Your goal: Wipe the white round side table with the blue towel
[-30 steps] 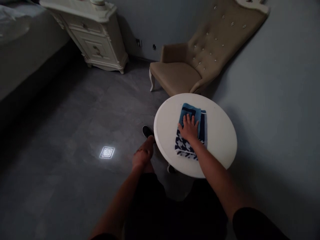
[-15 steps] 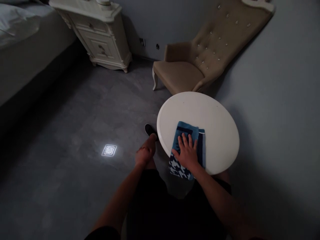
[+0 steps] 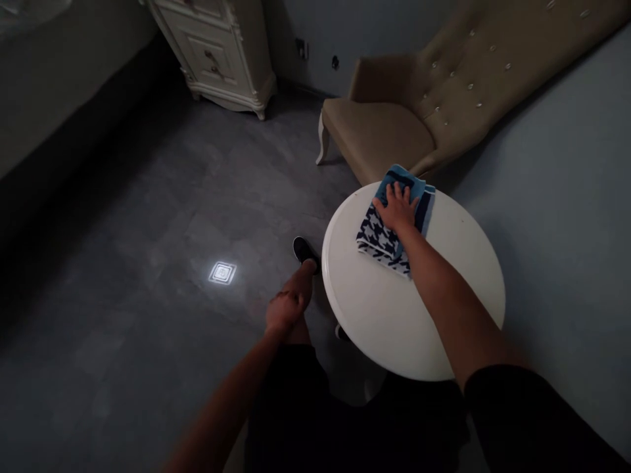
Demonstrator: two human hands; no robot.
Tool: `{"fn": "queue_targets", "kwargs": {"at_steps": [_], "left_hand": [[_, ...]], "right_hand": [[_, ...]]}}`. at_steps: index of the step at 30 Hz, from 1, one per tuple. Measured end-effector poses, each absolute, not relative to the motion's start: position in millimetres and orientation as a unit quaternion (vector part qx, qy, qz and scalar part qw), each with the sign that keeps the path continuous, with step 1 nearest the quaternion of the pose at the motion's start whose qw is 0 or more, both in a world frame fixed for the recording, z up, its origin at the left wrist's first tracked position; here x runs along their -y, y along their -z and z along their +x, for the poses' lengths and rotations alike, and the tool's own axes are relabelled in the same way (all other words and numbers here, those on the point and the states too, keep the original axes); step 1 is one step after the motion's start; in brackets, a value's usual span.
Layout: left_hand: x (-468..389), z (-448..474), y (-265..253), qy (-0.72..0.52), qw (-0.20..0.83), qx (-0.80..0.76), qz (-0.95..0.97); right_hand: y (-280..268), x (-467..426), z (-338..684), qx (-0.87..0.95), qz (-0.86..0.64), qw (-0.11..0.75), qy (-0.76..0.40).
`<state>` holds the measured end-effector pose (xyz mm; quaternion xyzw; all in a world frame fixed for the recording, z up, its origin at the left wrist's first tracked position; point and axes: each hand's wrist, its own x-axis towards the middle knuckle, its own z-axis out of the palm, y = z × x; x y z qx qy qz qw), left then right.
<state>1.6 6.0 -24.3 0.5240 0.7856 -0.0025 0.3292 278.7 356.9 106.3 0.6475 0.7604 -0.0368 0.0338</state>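
A folded cloth towel (image 3: 377, 233), patterned in blue, navy and white, lies near the far edge of the round white table (image 3: 463, 309). On top of it rests my right hand (image 3: 398, 207), pressed flat with fingers spread. The forearm crosses the tabletop from the near right. My left hand (image 3: 284, 310) is curled over my left knee, away from the table; its fingertips are partly hidden.
A tan tufted armchair (image 3: 377, 135) stands just beyond the table, by the wall. A white nightstand (image 3: 246, 79) and a bed (image 3: 44, 92) are at the back left. A lit square pattern (image 3: 222, 272) shows on the grey floor. My shoe (image 3: 305, 253) is beside the table.
My right hand and the towel have moved away from me, from the table's near edge to its far edge. My left hand stays on the knee. The view has shifted slightly.
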Motion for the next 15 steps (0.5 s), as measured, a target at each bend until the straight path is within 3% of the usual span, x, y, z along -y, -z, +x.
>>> {"fn": "queue_targets", "kwargs": {"at_steps": [7,15], "left_hand": [[-10,1,18,0.006,0.324,-0.786,0.527],[-4,9,-5,-0.018,0.344,-0.769,0.539]], "right_hand": [[-99,-390,283,-0.759,0.65,0.029,0.024],[-108,-241,275,-0.782,0.622,0.022,0.037]]}}
